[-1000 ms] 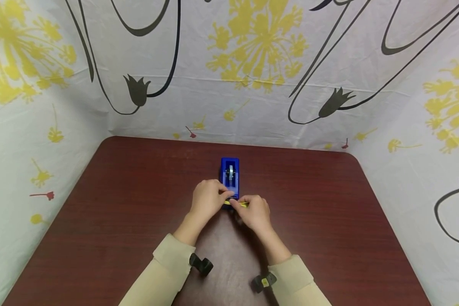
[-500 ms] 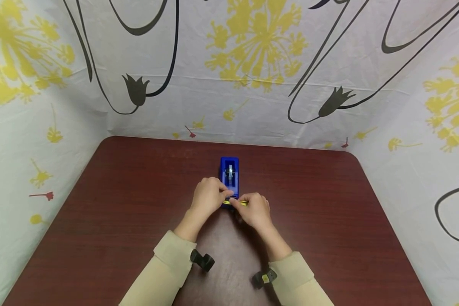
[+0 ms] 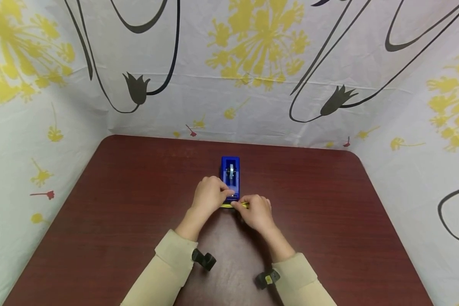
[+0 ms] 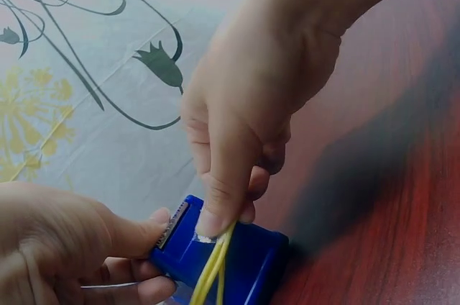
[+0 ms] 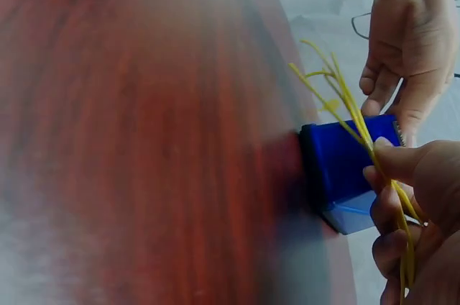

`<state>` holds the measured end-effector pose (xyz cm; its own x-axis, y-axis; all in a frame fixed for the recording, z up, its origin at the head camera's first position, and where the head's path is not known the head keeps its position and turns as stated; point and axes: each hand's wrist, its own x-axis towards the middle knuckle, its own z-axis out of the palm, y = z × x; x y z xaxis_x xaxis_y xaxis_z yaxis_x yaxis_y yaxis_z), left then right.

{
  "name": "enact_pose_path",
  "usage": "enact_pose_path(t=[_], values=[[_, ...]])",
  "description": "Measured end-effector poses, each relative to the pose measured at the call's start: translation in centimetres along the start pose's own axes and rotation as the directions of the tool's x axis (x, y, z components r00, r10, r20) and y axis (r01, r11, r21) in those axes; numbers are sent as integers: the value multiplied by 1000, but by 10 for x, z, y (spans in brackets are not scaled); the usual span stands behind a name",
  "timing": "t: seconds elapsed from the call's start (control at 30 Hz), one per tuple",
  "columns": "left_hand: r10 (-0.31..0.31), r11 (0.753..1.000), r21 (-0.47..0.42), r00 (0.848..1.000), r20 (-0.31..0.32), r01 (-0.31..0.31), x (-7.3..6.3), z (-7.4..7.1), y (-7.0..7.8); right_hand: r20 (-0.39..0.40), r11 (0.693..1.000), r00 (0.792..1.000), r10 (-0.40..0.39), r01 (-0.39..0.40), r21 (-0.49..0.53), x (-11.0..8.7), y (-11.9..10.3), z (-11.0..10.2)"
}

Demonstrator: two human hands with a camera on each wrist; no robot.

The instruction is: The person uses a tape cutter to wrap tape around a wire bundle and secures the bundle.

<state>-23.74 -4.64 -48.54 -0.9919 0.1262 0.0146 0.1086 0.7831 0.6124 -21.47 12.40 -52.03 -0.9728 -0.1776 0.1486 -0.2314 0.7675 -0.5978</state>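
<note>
A blue tape dispenser [image 3: 235, 183] with a clear tape roll [image 3: 231, 171] stands on the table in the head view. At its toothed cutter [image 4: 172, 226], my left hand [image 3: 208, 196] grips the front end between thumb and fingers. My right hand [image 3: 257, 211] pinches a bundle of thin yellow wires [image 5: 353, 109] between thumb and fingers, just in front of the dispenser. In the right wrist view, the wires' loose ends fan out beyond the fingertips and the rest runs under the palm. A small whitish piece [image 4: 204, 235] shows beneath the right thumb; whether it is tape I cannot tell.
The dark red wooden table [image 3: 137, 178] extends around both hands. Patterned white cloth [image 3: 191, 106] hangs behind and beside it. A small black camera sits on each wrist, one on the left cuff [image 3: 204, 259] and one on the right cuff [image 3: 267, 279].
The wires and my right fingers have shifted slightly toward me, from over the dispenser's front to its near edge. My left hand has stayed almost still at the cutter.
</note>
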Motion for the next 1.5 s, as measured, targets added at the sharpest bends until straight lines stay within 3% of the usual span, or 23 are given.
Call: enact_pose_path(t=[0.43, 0.57, 0.7, 0.8, 1.03, 1.2, 1.37, 1.5], values=[[62, 998, -13, 991, -119, -64, -11, 4, -12, -102, 988, 984, -147, 150, 22, -7, -1, 1], [83, 996, 36, 983, -163, -78, -15, 3, -13, -126, 983, 976, -179, 184, 24, -7, 0, 0], [131, 989, 101, 968, -213, -112, -21, 0, -13, -151, 972, 962, -228, 235, 28, -7, 1, -1], [198, 977, 126, 951, -236, -172, -26, -1, -13, -166, 966, 955, -247, 256, 39, -6, 1, -2], [315, 943, 176, 925, -211, -281, -35, -1, -16, -160, 960, 954, -254, 269, 79, -7, -2, -6], [364, 929, 137, 915, -177, -343, -39, -1, -18, -165, 953, 950, -266, 284, 100, -7, -3, -9], [401, 916, 87, 888, -223, -392, -40, 0, -21, -162, 948, 947, -276, 296, 114, -7, -4, -12], [414, 909, 58, 880, -231, -412, -42, 0, -22, -157, 943, 942, -296, 315, 110, -8, -5, -13]])
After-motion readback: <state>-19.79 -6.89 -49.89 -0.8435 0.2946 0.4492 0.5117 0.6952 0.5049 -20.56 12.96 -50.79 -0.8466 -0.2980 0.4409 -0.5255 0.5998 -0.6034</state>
